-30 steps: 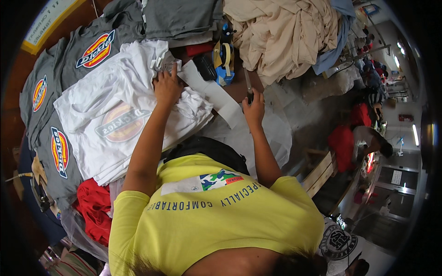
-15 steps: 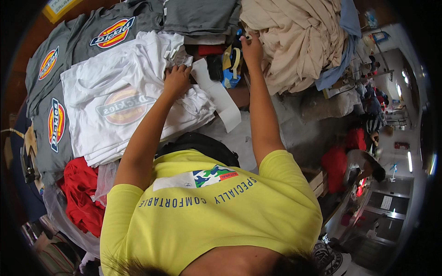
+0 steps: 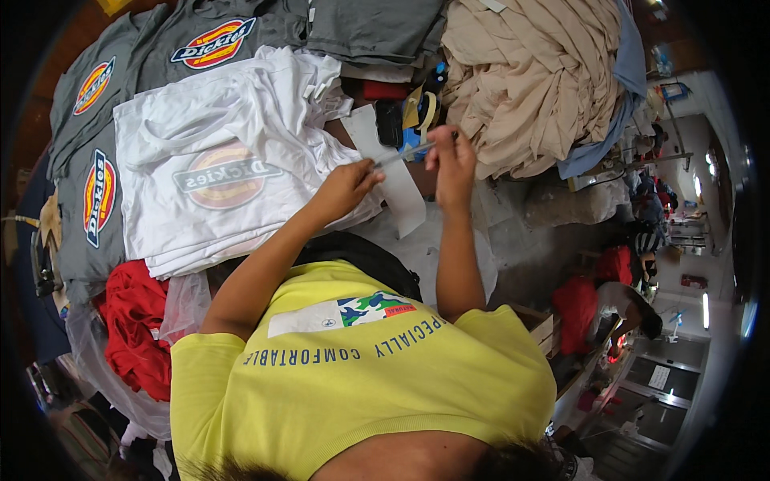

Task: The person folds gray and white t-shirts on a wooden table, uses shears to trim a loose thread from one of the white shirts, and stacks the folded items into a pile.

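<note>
A slim greyish stick that looks like a pen (image 3: 407,151) slants between my two hands, above a white paper strip (image 3: 403,204). My left hand (image 3: 346,191) is closed at its lower end, beside the folded white T-shirts (image 3: 241,136). Higher up and to the right, my right hand (image 3: 451,164) pinches the other end; a small dark tip shows by its fingers. Beyond the hands lie a black phone-like thing (image 3: 388,124) and a pale ring, perhaps a tape roll (image 3: 430,112).
Grey T-shirts (image 3: 144,60) with printed badges lie behind and left of the white ones. A big beige fabric heap (image 3: 529,80) rises at the far right. Red cloth (image 3: 132,329) sits in a clear plastic bag at lower left. Another person (image 3: 613,309) is off to the right.
My right hand has come back from among the small items, toward me, with the pen. My left hand has left the white T-shirts and moved right to the pen's other end.
</note>
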The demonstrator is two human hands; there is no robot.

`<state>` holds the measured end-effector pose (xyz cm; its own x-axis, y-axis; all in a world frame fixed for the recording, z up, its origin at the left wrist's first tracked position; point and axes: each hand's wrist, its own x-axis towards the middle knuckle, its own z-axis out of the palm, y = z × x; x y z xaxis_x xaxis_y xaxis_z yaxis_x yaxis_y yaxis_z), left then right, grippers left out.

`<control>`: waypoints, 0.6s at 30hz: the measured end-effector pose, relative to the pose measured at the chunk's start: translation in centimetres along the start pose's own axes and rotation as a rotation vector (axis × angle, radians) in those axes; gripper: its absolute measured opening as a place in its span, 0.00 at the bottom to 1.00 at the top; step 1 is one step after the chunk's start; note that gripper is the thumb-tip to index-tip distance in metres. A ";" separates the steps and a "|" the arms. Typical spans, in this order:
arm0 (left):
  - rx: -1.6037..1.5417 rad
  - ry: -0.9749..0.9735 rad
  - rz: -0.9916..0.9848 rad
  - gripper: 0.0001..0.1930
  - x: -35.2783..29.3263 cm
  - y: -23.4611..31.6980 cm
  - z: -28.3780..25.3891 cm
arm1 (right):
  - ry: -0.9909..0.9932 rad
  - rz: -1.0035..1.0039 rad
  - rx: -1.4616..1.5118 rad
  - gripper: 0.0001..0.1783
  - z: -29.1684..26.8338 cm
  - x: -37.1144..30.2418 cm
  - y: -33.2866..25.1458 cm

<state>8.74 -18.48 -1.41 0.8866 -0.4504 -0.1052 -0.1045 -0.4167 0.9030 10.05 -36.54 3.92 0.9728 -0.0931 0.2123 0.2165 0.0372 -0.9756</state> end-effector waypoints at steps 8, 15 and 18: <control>-0.013 0.022 0.197 0.19 -1.8 0.8 1.6 | -0.184 0.278 0.001 0.16 1.6 -4.1 3.6; 0.132 0.105 0.146 0.17 -1.4 1.6 0.0 | 0.175 0.256 0.257 0.18 1.1 -0.8 3.1; 0.122 0.171 0.064 0.15 -2.3 -0.9 -0.4 | 0.355 -0.042 0.289 0.15 -1.2 2.2 1.5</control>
<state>6.96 -16.71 -1.79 0.9388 -0.3430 0.0324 -0.2077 -0.4884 0.8476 12.44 -37.90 2.88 0.8847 -0.4342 0.1699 0.3188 0.2973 -0.9000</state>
